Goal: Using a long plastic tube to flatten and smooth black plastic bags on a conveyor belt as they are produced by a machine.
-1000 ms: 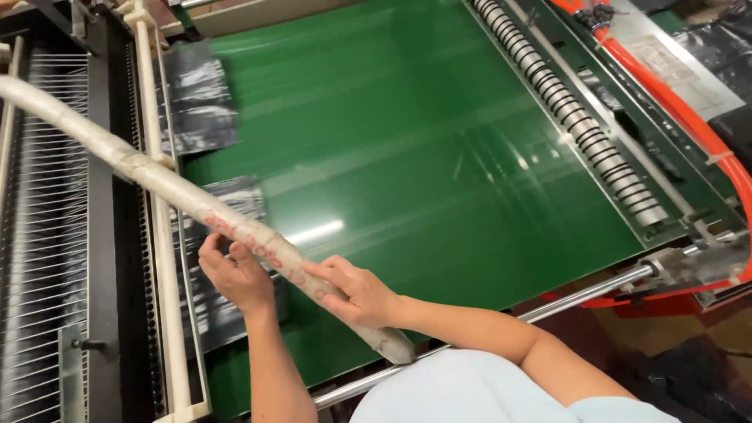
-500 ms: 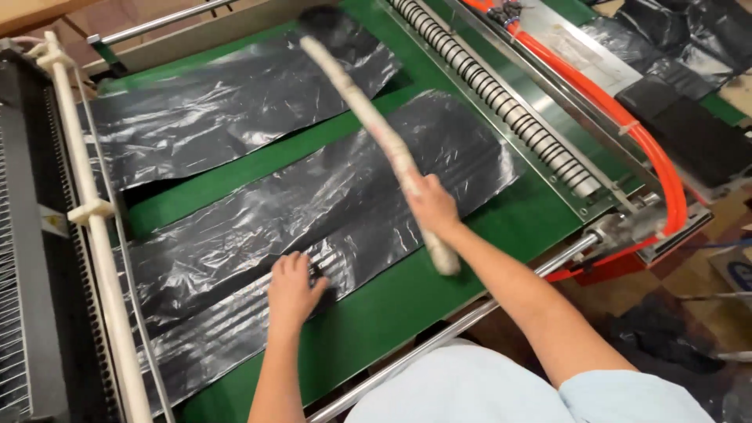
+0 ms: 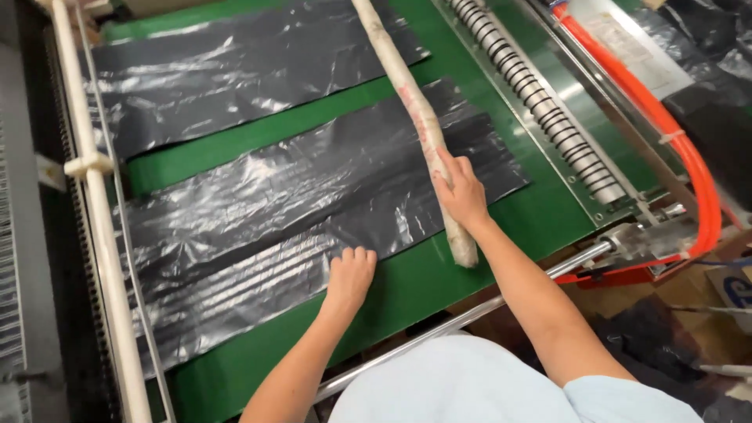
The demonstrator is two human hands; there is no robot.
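I see right hand (image 3: pixel 462 196) wrapped around long pale tube (image 3: pixel 415 117), near its near end, tube running far-left over black plastic sheet (image 3: pixel 258 211). Left hand (image 3: pixel 350 276) flat, fingers together, pressing sheet's near edge on green belt (image 3: pixel 415 290).

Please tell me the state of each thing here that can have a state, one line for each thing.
near black plastic sheet: lying flat on green belt, wrinkled.
far black plastic sheet: lying flat, apart from the near one.
long pale stick: held, laid across the near sheet.
right hand: closed on the stick.
left hand: pressed flat on the sheet's edge.
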